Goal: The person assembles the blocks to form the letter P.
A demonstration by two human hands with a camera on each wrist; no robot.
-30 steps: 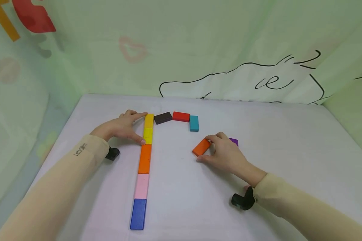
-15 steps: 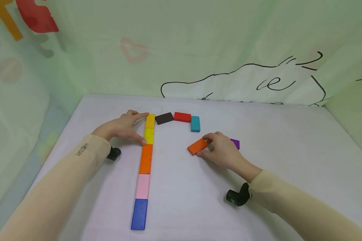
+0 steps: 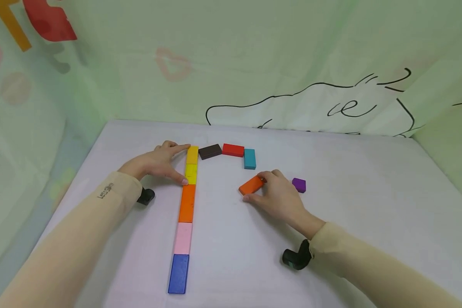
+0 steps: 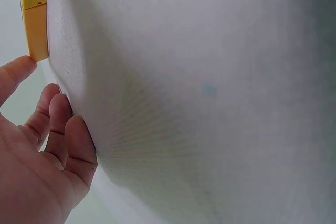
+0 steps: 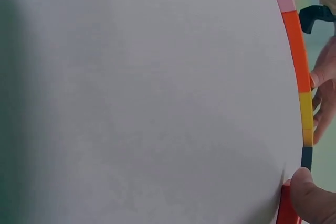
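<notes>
My right hand [image 3: 279, 196] pinches an orange block [image 3: 251, 185] between thumb and fingers, close over the white table right of a column of blocks. In the right wrist view the thumb lies against this block [image 5: 286, 205], which looks redder there. My left hand [image 3: 158, 161] reaches along the column's far end. Its index fingertip touches the end of an amber block [image 3: 192, 155], and its thumb tip is at the lower edge of a yellow block [image 3: 191, 173]. In the left wrist view its other fingers bend loosely at the table surface [image 4: 173, 103].
Nearer in the column lie an orange block [image 3: 187, 203], a pink block [image 3: 182, 238] and a blue block [image 3: 179, 273]. A dark brown block [image 3: 210, 151], a red block [image 3: 233, 149] and a teal block [image 3: 250, 158] bend off rightward. A purple block [image 3: 299, 185] lies beyond the right hand.
The right hand has shifted a little left with the orange block, which has turned somewhat. More of the purple block now shows. The left hand keeps its place at the column.
</notes>
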